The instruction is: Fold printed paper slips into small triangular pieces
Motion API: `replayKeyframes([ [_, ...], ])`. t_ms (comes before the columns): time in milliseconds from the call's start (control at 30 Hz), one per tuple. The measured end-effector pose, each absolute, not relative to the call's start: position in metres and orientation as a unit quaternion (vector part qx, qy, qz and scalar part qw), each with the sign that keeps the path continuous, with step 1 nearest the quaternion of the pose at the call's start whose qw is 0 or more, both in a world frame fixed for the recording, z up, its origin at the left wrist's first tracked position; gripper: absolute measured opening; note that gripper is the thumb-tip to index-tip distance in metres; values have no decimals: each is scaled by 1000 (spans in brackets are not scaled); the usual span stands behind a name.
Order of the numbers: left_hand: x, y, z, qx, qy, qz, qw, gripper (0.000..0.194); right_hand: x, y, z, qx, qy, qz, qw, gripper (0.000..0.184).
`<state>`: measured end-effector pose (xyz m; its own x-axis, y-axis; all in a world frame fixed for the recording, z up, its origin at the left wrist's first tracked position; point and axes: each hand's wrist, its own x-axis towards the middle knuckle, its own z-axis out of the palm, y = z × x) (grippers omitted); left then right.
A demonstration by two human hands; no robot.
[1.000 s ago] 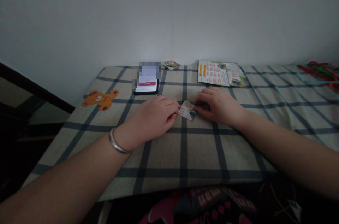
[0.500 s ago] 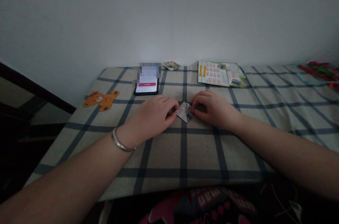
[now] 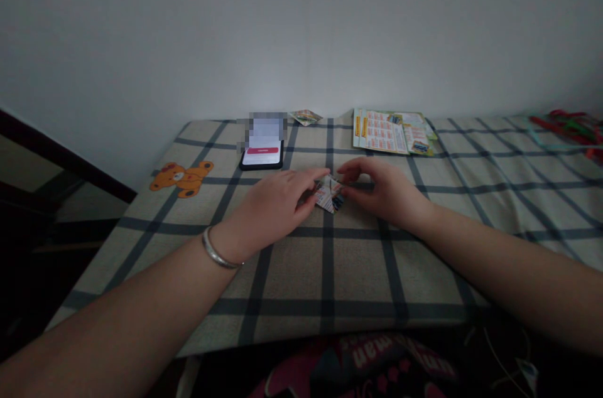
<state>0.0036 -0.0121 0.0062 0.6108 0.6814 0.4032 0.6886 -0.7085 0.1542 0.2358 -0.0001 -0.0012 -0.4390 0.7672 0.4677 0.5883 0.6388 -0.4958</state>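
A small folded piece of printed paper, squarish and turned on its corner, is between my two hands over the checked cloth. My left hand, with a silver bangle at the wrist, grips its left edge; the thumb is low and the fingers reach over the far side. On the other side, my right hand has its thumb on the paper's right corner, with the index finger lifted and other fingertips close behind. The paper partly hides the fingertips.
Beyond my left hand lies a phone with a lit screen. A second folded paper rests by the wall, and several printed sheets lie right of it. A bear picture is at left; red and green items are far right.
The index fingers of both hands have lifted and stretched toward the paper's far corner. The paper has shifted slightly away from me. Other things stay in place.
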Motion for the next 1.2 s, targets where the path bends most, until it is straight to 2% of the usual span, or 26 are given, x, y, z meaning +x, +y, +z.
replayKeyframes([
  [100,4,-13,7,-898,-372,-236,8,45,235,0,-1,-424,-810,196,353,27],
  [200,4,-14,8,-893,-369,-257,-8,46,236,2,0,-439,-804,214,340,13],
  [333,4,-15,9,-890,-364,-274,-15,40,236,1,3,-442,-815,168,336,18],
  [600,7,-16,16,-893,-311,-325,-11,19,236,-8,9,-358,-879,8,314,14],
  [733,9,-18,20,-883,-295,-364,-26,7,232,-11,10,-332,-890,0,313,13],
  [933,8,-18,20,-876,-316,-364,-21,6,231,-10,10,-333,-875,13,351,4],
  [1200,6,-13,16,-896,-312,-310,62,7,235,-6,8,-311,-887,-7,342,4],
])
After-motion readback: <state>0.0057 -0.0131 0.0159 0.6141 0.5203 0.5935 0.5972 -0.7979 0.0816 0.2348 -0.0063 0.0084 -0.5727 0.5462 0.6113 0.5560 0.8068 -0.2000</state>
